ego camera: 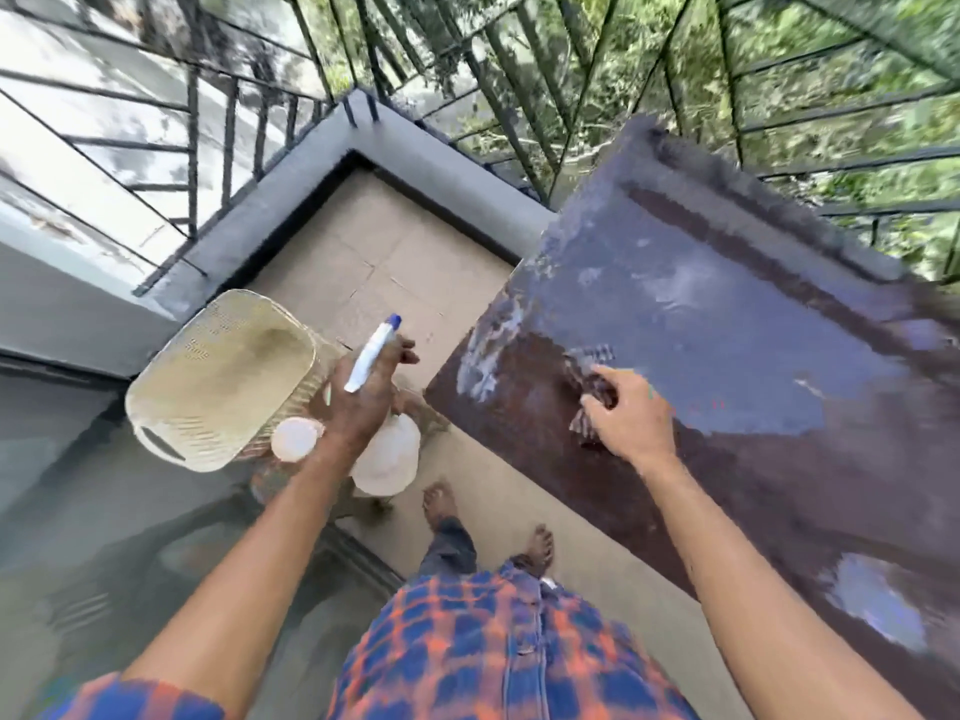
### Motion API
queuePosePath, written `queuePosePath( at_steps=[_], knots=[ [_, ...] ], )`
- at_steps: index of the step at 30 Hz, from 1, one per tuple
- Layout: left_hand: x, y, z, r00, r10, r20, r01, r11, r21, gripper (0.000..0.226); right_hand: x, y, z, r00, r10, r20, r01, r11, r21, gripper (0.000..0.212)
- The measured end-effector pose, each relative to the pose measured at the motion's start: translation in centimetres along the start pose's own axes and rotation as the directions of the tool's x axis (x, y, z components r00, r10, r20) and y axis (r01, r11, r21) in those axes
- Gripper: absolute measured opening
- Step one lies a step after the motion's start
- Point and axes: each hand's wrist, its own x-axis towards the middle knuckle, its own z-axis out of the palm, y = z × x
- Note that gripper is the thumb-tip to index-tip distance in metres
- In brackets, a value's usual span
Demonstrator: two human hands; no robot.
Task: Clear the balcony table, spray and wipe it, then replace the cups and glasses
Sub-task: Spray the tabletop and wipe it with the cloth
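Observation:
The dark brown balcony table fills the right side, its top wet and streaked with white foam near the left corner. My right hand presses a dark striped cloth onto the tabletop near that corner. My left hand is off the table's left edge, gripping a white spray bottle with a blue nozzle, its translucent body hanging below the hand. No cups or glasses stand on the table.
A cream woven basket sits on the floor to the left, with a white round lid or cup beside it. Black metal railing and a grey ledge close the balcony corner. My bare feet stand on beige tiles.

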Motion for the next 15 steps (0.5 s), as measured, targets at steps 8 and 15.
queuePosePath(
  at_steps=[8, 15],
  knots=[
    [-3.1, -3.3, 0.5, 0.997, -0.071, -0.037, 0.074, 0.994, 0.076, 0.032, -0.9, 1.3, 4.0, 0.993, -0.100, -0.068, 0.080, 0.964, -0.253, 0.058],
    [-4.2, -4.9, -0.2, 0.994, -0.074, -0.076, 0.078, 0.996, 0.045, 0.033, 0.3, -2.8, 7.2, 0.979, -0.183, 0.093, 0.203, 0.930, -0.306, 0.058]
  ],
)
